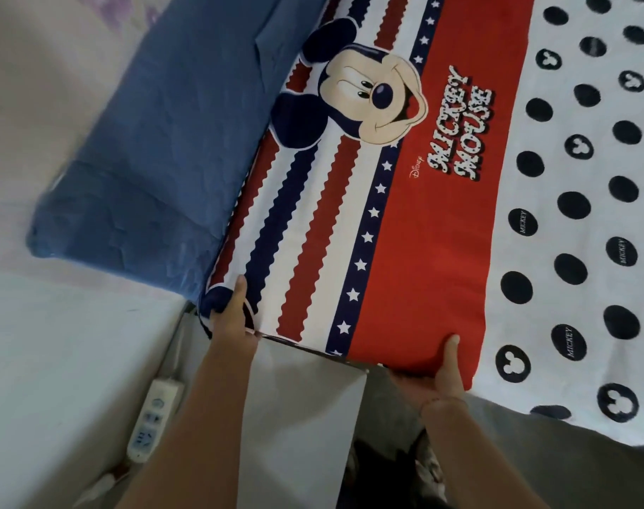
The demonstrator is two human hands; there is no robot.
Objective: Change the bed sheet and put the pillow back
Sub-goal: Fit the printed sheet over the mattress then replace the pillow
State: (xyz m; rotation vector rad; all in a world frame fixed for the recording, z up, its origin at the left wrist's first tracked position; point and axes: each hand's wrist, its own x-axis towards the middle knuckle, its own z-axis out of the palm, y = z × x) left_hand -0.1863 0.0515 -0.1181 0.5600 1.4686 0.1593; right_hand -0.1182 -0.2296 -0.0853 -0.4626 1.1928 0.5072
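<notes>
Between the left hand (232,314) and the right hand (447,365), the pillow (350,214) is showing wavy red, navy and white stripes, a navy band of white stars, and a solid red panel carrying a cartoon mouse face and spotted lettering. Beyond the right hand, the bed sheet (577,178) is showing white with navy dots, some bearing mouse-head shapes or words. Beyond the left hand, a plain blue cushion (173,141) is lying. Below the left hand, a strip (151,416), possibly white with blue marks, is looking blurred.
</notes>
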